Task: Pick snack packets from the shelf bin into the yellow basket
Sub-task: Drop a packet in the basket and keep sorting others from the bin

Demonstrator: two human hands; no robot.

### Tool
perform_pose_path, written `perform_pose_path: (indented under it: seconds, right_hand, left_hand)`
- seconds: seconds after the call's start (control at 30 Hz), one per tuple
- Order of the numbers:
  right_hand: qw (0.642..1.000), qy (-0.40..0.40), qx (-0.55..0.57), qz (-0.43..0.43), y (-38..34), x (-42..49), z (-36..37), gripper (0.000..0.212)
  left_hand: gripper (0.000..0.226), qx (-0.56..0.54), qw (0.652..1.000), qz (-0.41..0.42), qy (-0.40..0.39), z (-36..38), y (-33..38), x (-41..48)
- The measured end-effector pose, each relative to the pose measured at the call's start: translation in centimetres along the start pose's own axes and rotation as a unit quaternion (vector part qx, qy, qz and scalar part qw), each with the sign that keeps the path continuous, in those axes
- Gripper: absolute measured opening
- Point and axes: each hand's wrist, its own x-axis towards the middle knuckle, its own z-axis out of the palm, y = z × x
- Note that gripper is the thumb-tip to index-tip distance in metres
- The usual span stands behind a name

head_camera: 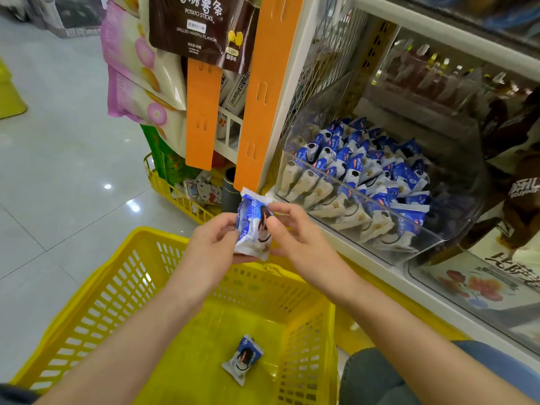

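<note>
**Above the basket: one packet held in two hands**

Above the yellow basket [125, 285], a blue-and-white packet [252, 229] is held upright between both hands. Its left edge is gripped by the curled fingers of the left hand [216, 238]. Its right edge is pinched between the thumb and fingers of the right hand [295, 229]. A dark round biscuit is printed on the front; the white script on the blue part is too small to be read. A second packet [242, 359] of the same kind is seen lying flat on the basket floor.

To the right, a clear bin [455, 217] on the shelf is filled with a pile [365, 165] of matching packets (blue ones at the back and right, paler ones along the front wall). Their lettering cannot be made out.

At upper left a brown bag [198, 21] is hung, marked "POTATO STICKS" and "GRILLED WAGYU FLAVOR" beneath Chinese characters; its top is cut off by the frame. Beside it two orange strips [203, 112] are fixed to the shelf end. Behind them a further basket [175, 190] is partly hidden, and a Hello Kitty face is shown on a pouch [204, 188] inside it.

Goods on the shelf behind the bin are blurred by glare. Large Chinese characters in the lower bin [467, 285] are seen upside down and cut off. A knee [380, 381] in blue-grey cloth is cropped at the bottom edge.
</note>
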Motion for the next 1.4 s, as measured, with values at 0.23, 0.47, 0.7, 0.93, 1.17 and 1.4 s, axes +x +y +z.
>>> perform_pose_path:
  seconds: [0.23,0.47,0.7,0.93,1.17,1.4]
  right_hand:
    - [0.996,0.074,0.04,0.04,-0.5,0.5,-1.4,0.058]
    - [0.994,0.081,0.067,-0.007,-0.5,0.2,-1.8,0.012]
    - [0.977,0.124,-0.109,-0.137,-1.7,-0.5,-3.6,0.012]
    - [0.893,0.297,-0.332,-0.065,-3.1,3.3,-13.2,0.019]
    - [0.805,0.149,-0.52,0.244,-1.6,7.1,-16.3,0.034]
    - [0.766,0.135,-0.556,0.293,-2.4,7.5,-16.9,0.031]
  left_hand:
    - [0.023,-0.092,0.988,-0.099,-0.068,0.8,0.8,-0.1]
    - [0.024,-0.006,0.994,-0.047,-0.1,1.2,1.4,-0.5]
    - [0.017,-0.034,0.994,-0.033,-0.102,2.4,2.3,-0.3]
    - [0.014,-0.072,0.993,-0.013,-0.096,4.2,2.7,0.3]
    - [0.021,-0.098,0.99,-0.016,-0.097,4.9,2.7,1.4]
    - [0.02,-0.103,0.99,-0.019,-0.095,5.3,2.8,1.8]
